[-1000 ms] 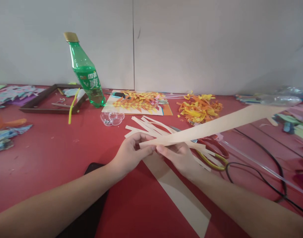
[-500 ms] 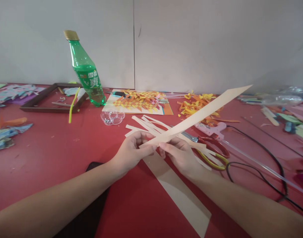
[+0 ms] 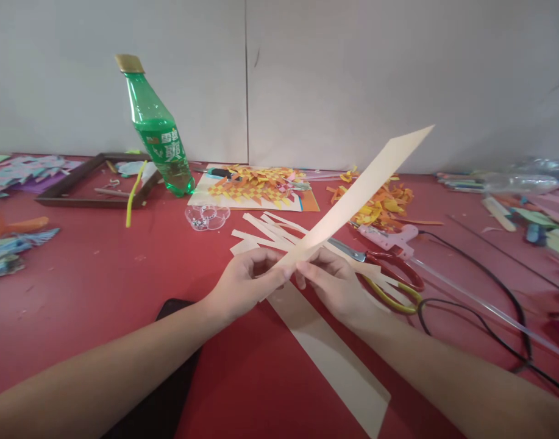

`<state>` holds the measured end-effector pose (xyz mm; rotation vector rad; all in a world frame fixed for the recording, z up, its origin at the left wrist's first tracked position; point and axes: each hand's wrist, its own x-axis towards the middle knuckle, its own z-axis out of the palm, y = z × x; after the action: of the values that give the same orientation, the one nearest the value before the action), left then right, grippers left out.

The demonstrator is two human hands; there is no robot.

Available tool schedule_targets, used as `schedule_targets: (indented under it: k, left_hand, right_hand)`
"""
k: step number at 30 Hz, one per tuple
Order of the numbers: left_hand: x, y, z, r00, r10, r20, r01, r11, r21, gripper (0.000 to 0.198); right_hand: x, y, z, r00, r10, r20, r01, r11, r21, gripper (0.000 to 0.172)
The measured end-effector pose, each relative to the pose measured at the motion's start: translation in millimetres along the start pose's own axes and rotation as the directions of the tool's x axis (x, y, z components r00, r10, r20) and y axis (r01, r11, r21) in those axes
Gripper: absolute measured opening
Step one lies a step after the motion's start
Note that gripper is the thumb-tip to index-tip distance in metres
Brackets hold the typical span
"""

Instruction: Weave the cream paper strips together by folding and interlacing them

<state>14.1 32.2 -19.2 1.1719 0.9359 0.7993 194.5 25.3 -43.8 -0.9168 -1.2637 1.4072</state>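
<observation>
Swung upward since a second ago: cream paper strip (image 3: pixel 352 195), far end now high against the wall, formerly low to my right. Near end is pinched between my left grip (image 3: pixel 242 283) and right grip (image 3: pixel 334 281), both clamped on it just above the red surface (image 3: pixel 124 274). Containers: clear flower-shaped dish (image 3: pixel 207 217), contents too small to tell; wooden frame (image 3: pixel 64 186), odd scraps within. Strip: long, flat, narrow at my fingers, broader at the far end, slanting up to the right.

One green bottle (image 3: pixel 158 131), one pair of scissors (image 3: pixel 391 271), one glue gun (image 3: pixel 388 236) — two wide paper strips (image 3: pixel 361 183) (image 3: pixel 334 360)
</observation>
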Motion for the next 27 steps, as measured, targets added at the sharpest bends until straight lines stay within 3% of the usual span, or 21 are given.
schedule_targets:
  k: [5,14,19,23,27]
  left_hand:
    - [0.4,-7.1,-0.8,1.0,0.007,0.014,-0.007,1.0,-0.002,0.028]
    - [2.4,-5.7,-2.2,0.997,0.044,-0.064,-0.034,0.988,0.153,0.024]
    - [2.3,-4.9,0.0,0.996,-0.004,-0.084,0.012,0.996,0.092,0.023]
    - [2.4,-5.4,0.1,0.997,-0.059,-0.054,0.062,0.996,0.062,0.026]
    - [2.5,-4.2,-0.2,0.999,-0.026,-0.02,0.028,0.995,0.097,0.026]
  right_hand:
    - [-4.1,-5.3,3.3,0.999,-0.006,0.038,0.009,0.996,-0.086,0.016]
    - [-2.2,-4.7,3.1,0.999,0.033,-0.037,-0.037,0.99,-0.133,0.026]
    - [-3.9,-6.4,4.2,0.998,0.048,-0.041,-0.054,0.985,-0.166,0.022]
    - [-4.0,-3.5,3.4,0.998,0.065,-0.021,-0.067,0.991,-0.115,0.018]
    - [-1.8,0.7,1.0,0.999,0.054,-0.008,-0.054,0.999,0.009,0.018]
